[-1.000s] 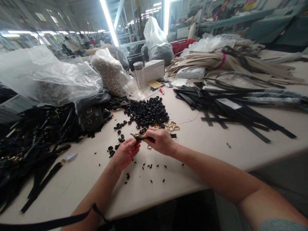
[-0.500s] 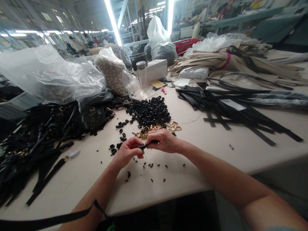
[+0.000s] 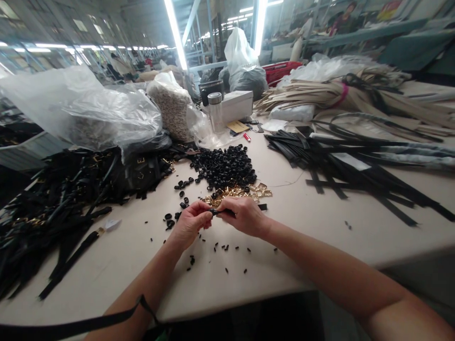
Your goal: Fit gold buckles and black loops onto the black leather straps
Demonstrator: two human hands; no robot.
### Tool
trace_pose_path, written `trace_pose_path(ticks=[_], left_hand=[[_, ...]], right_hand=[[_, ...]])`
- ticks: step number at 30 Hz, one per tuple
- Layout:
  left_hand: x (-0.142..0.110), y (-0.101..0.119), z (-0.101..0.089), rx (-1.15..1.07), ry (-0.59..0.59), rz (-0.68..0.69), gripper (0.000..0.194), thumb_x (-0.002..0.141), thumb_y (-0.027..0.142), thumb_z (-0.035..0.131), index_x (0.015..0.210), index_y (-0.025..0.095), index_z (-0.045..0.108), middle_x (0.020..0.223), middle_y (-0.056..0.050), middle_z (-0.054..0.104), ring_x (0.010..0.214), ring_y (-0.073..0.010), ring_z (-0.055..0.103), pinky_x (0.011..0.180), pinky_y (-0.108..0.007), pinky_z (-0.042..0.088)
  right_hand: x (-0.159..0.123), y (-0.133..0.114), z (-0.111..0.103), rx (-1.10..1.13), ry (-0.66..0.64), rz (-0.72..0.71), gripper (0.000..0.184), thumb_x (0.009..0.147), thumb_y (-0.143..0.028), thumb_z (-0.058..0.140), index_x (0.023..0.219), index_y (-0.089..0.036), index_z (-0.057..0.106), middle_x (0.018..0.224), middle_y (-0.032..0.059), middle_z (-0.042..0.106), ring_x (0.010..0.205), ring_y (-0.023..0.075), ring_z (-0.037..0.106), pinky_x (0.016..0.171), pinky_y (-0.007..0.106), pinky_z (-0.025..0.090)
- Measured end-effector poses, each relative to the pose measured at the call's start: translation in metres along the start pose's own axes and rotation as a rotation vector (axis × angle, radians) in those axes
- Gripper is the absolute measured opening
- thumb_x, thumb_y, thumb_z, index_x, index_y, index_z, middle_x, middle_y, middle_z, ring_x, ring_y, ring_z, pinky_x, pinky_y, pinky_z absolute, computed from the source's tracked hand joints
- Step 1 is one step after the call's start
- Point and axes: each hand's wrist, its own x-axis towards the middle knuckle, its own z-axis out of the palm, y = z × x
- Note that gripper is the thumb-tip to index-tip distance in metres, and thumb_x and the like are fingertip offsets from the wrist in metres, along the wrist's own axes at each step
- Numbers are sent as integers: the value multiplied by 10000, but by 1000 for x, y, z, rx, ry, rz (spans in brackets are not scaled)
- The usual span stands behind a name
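Observation:
Both hands meet over the near middle of the pale table (image 3: 284,265). My left hand (image 3: 194,221) pinches one end of a narrow black strap (image 3: 263,207) between thumb and fingers. Closed round the same strap just to the right is my right hand (image 3: 247,216); the strap's other end sticks out behind it. My fingers hide most of the strap. Right beyond the hands lie gold buckles (image 3: 261,190), and behind these is a heap of small black loops (image 3: 227,166). A few loose loops (image 3: 169,220) sit left of my left hand. Tiny black pieces (image 3: 225,247) are scattered nearer to me.
A tangled pile of black straps with gold buckles (image 3: 71,189) covers the left side, under plastic bags (image 3: 110,113). Long black strips (image 3: 369,184) spread at the right, below beige strips (image 3: 302,94). A glass bottle (image 3: 215,113) and white box (image 3: 236,105) stand behind.
The strap has shifted in my hands, and its free end now shows to the right of my right hand. The whole view has moved slightly.

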Motion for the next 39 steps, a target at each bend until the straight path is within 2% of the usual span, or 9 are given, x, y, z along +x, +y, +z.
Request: trace_pose_path(ticks=[6,11,15,21,25,29,32,36,39], left_hand=[[0,-1,5,57,56,5,309,578,292,851,768,153,653,576,5,630,522,-103,569,527,-207,453],[1,0,1,71,109,1,297,595,310,840,765,157,651,598,8,634,523,-100,577,535,-208,460],[0,-3,4,131,77,14,283,620,304,823,791,154,655,597,-5,645,537,-117,588,550,-228,470],[-5,-4,8,273,16,61,312,697,394,761,863,153,652,636,-18,657,563,-138,597,581,-259,487],[-9,1,5,518,-12,179,280,847,448,597,808,171,610,649,-12,622,591,-136,584,587,-249,465],[-11,3,6,775,-81,253,324,913,415,491,700,185,574,624,-7,595,580,-129,548,597,-244,426],[-12,5,6,914,-121,297,343,911,376,495,634,187,564,606,-4,594,562,-123,518,581,-238,390],[-12,6,5,906,-132,304,353,907,383,503,619,188,566,579,-1,600,533,-119,502,566,-238,377],[-11,5,5,848,-103,280,381,898,419,514,602,184,563,563,-4,591,519,-116,496,553,-234,381]], right_hand=[[0,1,3,-60,-57,93,100,848,-273,631,831,-176,622,744,11,672,651,119,597,601,216,366],[3,2,-5,-129,-145,219,265,894,-285,561,1148,-214,583,772,5,692,625,135,599,575,228,341],[1,2,-1,-125,-158,168,304,945,-272,470,1229,-208,555,750,12,698,591,133,598,565,229,350],[-2,3,6,-52,-119,113,305,969,-309,423,1222,-205,560,892,39,727,645,121,635,601,217,399],[0,4,1,-20,-156,95,258,943,-356,483,1073,-200,640,861,41,722,689,130,636,616,220,396],[1,5,0,-34,-300,84,257,906,-385,534,805,-185,658,686,14,658,597,114,561,554,218,325],[3,6,-5,-31,-422,104,230,870,-333,561,721,-174,634,607,-10,593,538,90,474,518,214,269],[8,5,-19,41,-525,151,215,833,-260,558,647,-160,596,535,-35,512,504,75,403,492,207,249],[10,4,-27,163,-635,252,249,865,-270,512,656,-154,584,523,-37,533,474,70,429,479,196,283]])
